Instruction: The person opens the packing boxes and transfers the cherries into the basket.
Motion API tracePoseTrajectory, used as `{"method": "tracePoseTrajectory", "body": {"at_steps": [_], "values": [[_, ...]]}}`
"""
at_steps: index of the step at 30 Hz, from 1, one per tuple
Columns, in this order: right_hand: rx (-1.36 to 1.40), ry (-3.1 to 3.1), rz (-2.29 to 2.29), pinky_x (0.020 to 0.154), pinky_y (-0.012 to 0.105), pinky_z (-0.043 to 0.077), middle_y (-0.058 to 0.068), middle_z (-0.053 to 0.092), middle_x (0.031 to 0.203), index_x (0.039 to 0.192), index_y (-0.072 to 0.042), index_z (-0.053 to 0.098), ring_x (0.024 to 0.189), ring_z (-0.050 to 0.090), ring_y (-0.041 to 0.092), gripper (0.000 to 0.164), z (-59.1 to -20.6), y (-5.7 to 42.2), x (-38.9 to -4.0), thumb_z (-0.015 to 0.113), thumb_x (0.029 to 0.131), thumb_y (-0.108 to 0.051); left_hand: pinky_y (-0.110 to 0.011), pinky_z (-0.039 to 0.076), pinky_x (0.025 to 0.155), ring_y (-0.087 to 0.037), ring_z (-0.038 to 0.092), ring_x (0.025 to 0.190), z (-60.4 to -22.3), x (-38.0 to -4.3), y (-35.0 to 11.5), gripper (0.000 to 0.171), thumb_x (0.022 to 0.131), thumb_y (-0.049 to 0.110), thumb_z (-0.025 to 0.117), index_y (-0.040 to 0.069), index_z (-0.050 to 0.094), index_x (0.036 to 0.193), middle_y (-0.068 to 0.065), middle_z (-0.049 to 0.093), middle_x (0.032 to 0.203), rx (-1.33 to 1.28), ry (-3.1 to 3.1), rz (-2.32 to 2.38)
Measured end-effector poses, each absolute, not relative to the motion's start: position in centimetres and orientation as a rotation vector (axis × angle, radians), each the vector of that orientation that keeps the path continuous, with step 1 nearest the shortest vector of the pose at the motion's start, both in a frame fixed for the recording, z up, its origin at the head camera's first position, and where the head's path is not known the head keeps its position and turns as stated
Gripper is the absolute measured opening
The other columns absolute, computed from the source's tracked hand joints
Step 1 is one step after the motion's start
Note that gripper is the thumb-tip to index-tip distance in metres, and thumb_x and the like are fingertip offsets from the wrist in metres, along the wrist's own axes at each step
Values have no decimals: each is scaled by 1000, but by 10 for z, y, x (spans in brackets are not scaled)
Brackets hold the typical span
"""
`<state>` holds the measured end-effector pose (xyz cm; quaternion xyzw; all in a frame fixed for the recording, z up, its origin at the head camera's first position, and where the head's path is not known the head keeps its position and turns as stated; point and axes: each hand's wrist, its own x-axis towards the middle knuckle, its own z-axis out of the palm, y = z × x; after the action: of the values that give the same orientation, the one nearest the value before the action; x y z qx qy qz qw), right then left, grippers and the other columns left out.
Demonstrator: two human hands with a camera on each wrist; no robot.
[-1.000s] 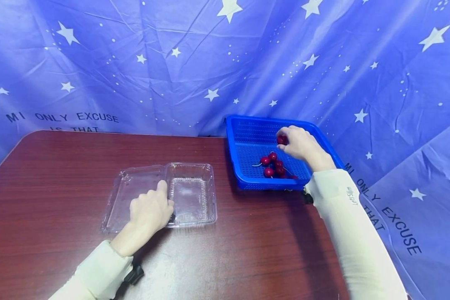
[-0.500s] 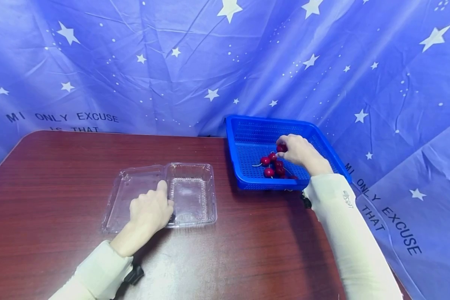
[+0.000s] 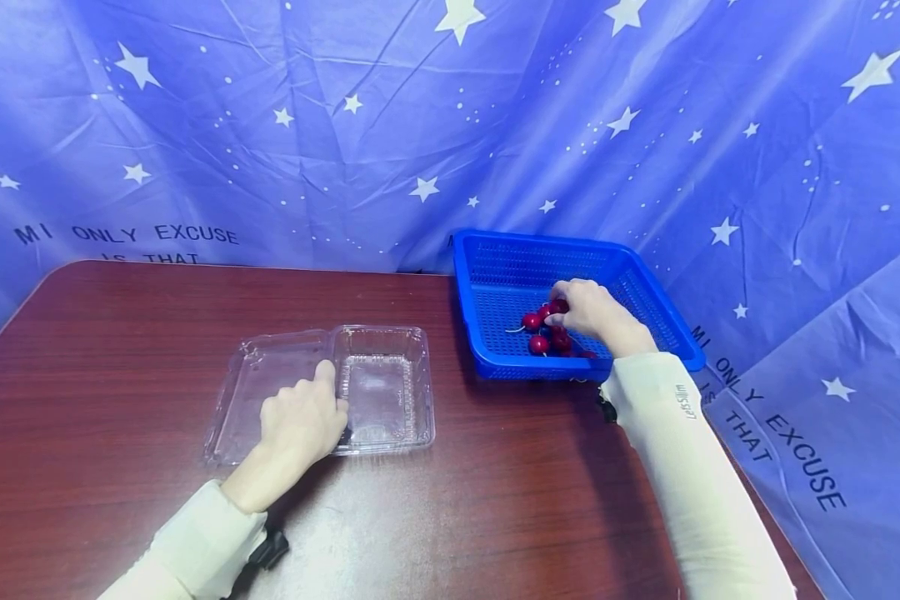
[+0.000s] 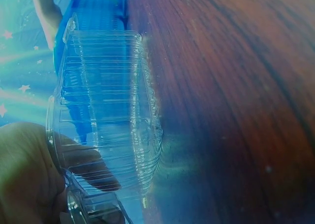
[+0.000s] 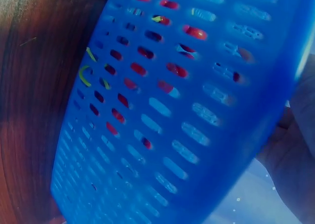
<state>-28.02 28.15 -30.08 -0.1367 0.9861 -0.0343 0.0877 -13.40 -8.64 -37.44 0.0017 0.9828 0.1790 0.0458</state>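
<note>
A clear plastic clamshell box (image 3: pixel 378 392) lies with its lid (image 3: pixel 232 417) folded out to the left on the table. My left hand (image 3: pixel 302 421) grips it at the hinge side; in the left wrist view, a finger (image 4: pixel 93 167) shows through the clear wall. Over at the right, my right hand (image 3: pixel 588 312) reaches into a blue basket (image 3: pixel 487 362) and holds a dark red cherry (image 3: pixel 560 306) low over several other cherries (image 3: pixel 538 344). Its fingertips are partly hidden. The right wrist view shows mostly the basket's slotted side (image 5: pixel 157 106), with red fruit behind the slots.
The brown wooden table (image 3: pixel 457 500) carries both containers, with a stretch of bare wood between them. A blue curtain with white stars (image 3: pixel 390 150) hangs close behind the table and along its right side. The basket's raised rim stands near that curtain.
My right hand has come down and slightly towards me inside the basket, bringing the held cherry down to the others. The left hand and the clear box stay put.
</note>
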Motion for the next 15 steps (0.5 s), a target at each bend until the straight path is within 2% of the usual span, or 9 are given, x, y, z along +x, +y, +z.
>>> {"method": "tracePoseTrajectory", "body": {"at_steps": [5,15], "values": [[-396,2912,-88,96,63,42,31,60,120,122,3,58,113,53,46,41,-305,281,-280,66,90,-20,-50,46,49,-42,63,63,-375,-134,-86,25,88,24,54,3,43,95,-24,66,72,7,2999,541],[-364,2907,-84,86,56,47,22,60,100,122,2,58,92,56,36,43,-308,281,-279,67,89,-24,-50,46,48,-42,63,61,-376,-134,-86,24,88,23,54,3,43,94,-24,65,71,3,3011,541]]}}
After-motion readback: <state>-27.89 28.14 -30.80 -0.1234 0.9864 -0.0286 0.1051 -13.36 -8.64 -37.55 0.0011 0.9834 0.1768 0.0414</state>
